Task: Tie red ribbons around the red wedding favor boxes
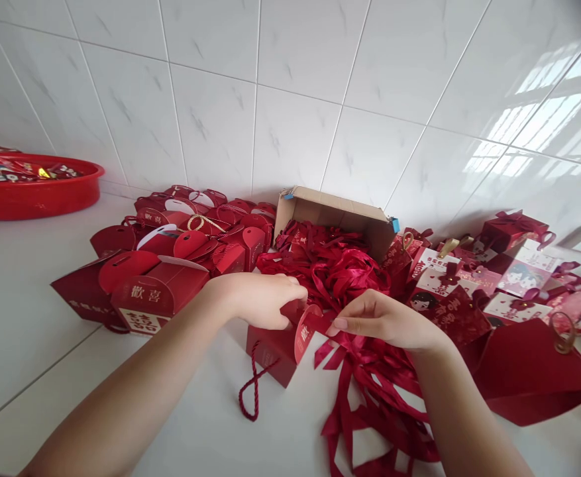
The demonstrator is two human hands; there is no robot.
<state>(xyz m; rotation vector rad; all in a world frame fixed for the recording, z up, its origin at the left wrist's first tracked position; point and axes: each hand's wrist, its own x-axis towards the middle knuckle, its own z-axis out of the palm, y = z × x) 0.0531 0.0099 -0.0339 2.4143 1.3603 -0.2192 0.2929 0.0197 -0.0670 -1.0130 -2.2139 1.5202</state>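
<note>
A small red gift box (275, 354) with gold lettering stands tilted on the white surface, and a twisted red cord handle (255, 391) hangs from its near side. My left hand (267, 301) is closed over the top of this box, its fingertips hidden among the flaps. At the box's right side, my right hand (382, 321) has thumb and forefinger pinched together. Red shows at those fingertips, but whether it is flap or ribbon I cannot tell. Loose red satin ribbons (369, 424) trail beneath the right hand.
Behind, a cardboard carton (337, 202) lies with ribbons spilling out. Several folded red boxes (161, 285) crowd the left, with a red basin (36, 199) of wrapped sweets beyond. Decorated boxes (519, 271) and a larger red box (533, 364) stand on the right. A tiled wall (300, 132) closes the back.
</note>
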